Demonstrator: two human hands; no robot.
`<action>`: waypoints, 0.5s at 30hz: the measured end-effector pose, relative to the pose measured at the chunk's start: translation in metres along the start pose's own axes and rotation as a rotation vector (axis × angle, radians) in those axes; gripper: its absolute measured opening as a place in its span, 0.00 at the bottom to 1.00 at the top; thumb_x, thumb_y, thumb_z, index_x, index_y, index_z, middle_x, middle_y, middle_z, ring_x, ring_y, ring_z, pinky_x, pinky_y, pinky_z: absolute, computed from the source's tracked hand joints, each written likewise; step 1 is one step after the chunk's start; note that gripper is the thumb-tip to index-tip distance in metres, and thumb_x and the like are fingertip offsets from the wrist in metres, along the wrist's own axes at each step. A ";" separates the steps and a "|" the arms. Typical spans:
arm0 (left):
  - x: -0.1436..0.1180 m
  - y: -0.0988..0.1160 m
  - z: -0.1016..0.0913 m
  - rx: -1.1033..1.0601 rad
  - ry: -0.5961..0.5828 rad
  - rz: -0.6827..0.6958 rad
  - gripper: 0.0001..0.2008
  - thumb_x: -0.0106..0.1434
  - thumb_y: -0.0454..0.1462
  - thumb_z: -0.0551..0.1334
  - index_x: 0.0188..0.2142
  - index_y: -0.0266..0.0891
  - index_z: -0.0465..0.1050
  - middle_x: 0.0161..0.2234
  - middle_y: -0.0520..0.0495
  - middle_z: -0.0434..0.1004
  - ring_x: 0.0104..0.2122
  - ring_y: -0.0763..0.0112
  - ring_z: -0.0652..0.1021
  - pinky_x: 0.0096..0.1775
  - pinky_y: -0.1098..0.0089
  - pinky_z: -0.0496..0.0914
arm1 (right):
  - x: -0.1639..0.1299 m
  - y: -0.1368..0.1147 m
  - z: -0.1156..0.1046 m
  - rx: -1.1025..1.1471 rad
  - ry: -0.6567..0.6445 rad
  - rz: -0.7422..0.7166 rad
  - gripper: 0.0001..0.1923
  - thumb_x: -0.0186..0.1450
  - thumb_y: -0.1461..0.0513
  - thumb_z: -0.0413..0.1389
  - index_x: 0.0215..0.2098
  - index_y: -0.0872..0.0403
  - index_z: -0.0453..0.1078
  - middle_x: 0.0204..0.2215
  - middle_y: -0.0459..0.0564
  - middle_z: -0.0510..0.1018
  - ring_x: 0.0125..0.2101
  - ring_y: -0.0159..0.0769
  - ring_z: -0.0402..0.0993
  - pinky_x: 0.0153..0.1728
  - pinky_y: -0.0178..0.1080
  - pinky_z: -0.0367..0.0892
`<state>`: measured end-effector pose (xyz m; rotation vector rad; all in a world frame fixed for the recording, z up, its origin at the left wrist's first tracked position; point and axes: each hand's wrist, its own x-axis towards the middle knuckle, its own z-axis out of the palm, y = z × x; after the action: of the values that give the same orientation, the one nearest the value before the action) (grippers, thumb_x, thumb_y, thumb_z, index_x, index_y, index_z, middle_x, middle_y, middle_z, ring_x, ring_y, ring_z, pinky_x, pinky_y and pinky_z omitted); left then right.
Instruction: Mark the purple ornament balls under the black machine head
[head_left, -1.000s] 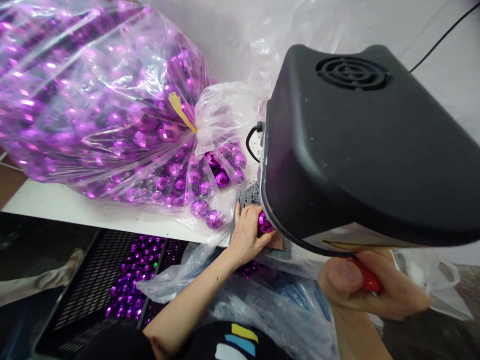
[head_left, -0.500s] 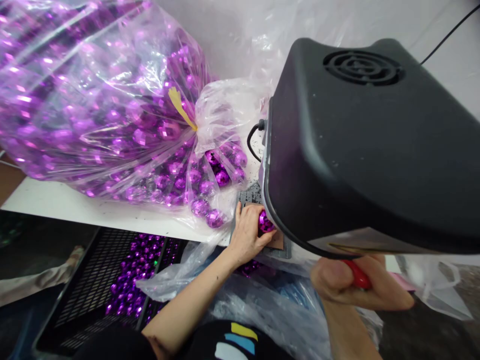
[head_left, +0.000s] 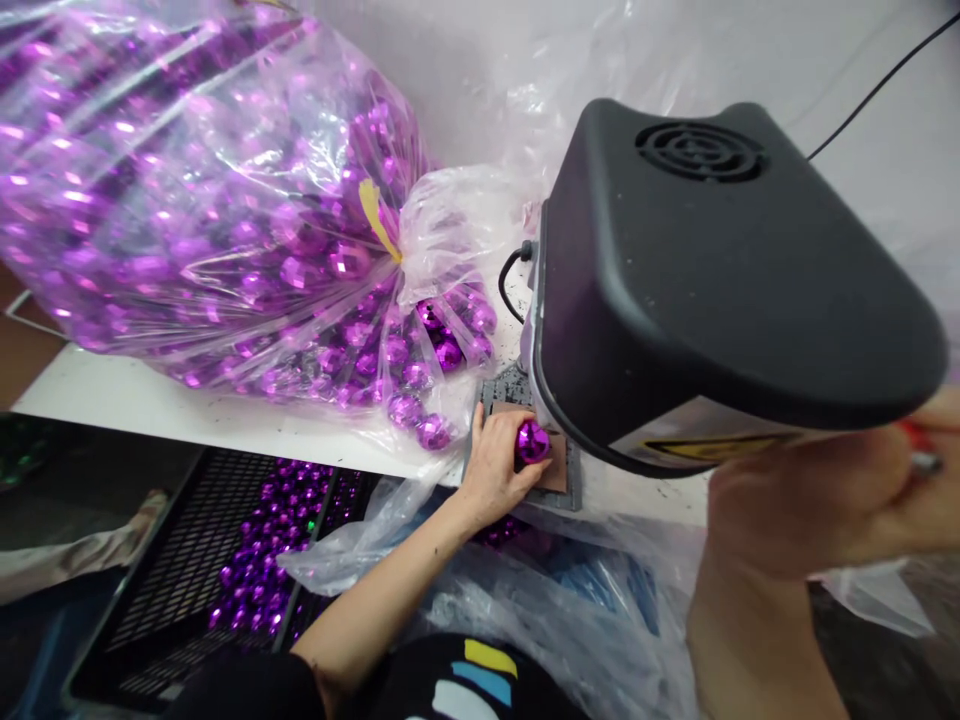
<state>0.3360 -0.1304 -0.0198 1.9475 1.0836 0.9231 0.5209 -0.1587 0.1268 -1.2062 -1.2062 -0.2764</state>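
Under the head of a black drill press-like machine (head_left: 697, 290), my left hand (head_left: 495, 462) grips a shiny purple faceted ball (head_left: 533, 441) between thumb and fingers. The ball is at a brown pad (head_left: 553, 475) on the machine's grey metal base (head_left: 574, 490). My right hand (head_left: 817, 500), somewhat blurred, is wrapped round a red handle (head_left: 916, 436) at the machine's right side. Most of the handle is hidden by my fingers. The underside of the machine's head is out of sight.
A large clear plastic bag (head_left: 225, 200) full of purple balls, tied with a yellow strip (head_left: 379, 220), lies on the white table (head_left: 97, 400). Below stands a black crate (head_left: 165, 560) with purple balls. Loose plastic sheeting (head_left: 525, 620) hangs before me. Another person's sleeve (head_left: 67, 568) shows at left.
My right hand has swung up and to the right with the red handle. In view, the machine's head appears smaller and shifted left. My left hand stays on the ball, which now shows more.
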 end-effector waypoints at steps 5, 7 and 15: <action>-0.049 0.007 -0.003 0.192 -0.073 0.161 0.33 0.66 0.36 0.63 0.68 0.45 0.56 0.58 0.37 0.70 0.61 0.53 0.70 0.69 0.40 0.50 | 0.025 -0.002 0.022 -0.123 0.089 0.016 0.27 0.69 0.42 0.48 0.32 0.56 0.71 0.26 0.47 0.65 0.29 0.22 0.61 0.34 0.37 0.53; -0.066 0.010 -0.010 0.213 -0.129 0.208 0.40 0.65 0.45 0.66 0.71 0.45 0.49 0.62 0.35 0.65 0.63 0.50 0.67 0.68 0.39 0.50 | 0.022 -0.002 0.023 -0.117 0.082 0.069 0.29 0.67 0.40 0.49 0.32 0.57 0.70 0.27 0.47 0.64 0.30 0.22 0.59 0.35 0.37 0.51; -0.046 -0.025 -0.065 0.190 0.694 -0.310 0.24 0.70 0.47 0.61 0.62 0.44 0.64 0.55 0.39 0.67 0.53 0.57 0.72 0.55 0.55 0.69 | 0.023 -0.006 0.020 -0.140 0.039 -0.039 0.26 0.71 0.45 0.46 0.33 0.58 0.69 0.23 0.45 0.62 0.27 0.20 0.58 0.31 0.35 0.51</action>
<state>0.2544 -0.1457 -0.0202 1.5494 1.8603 1.3994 0.5147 -0.1352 0.1468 -1.2936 -1.1926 -0.4173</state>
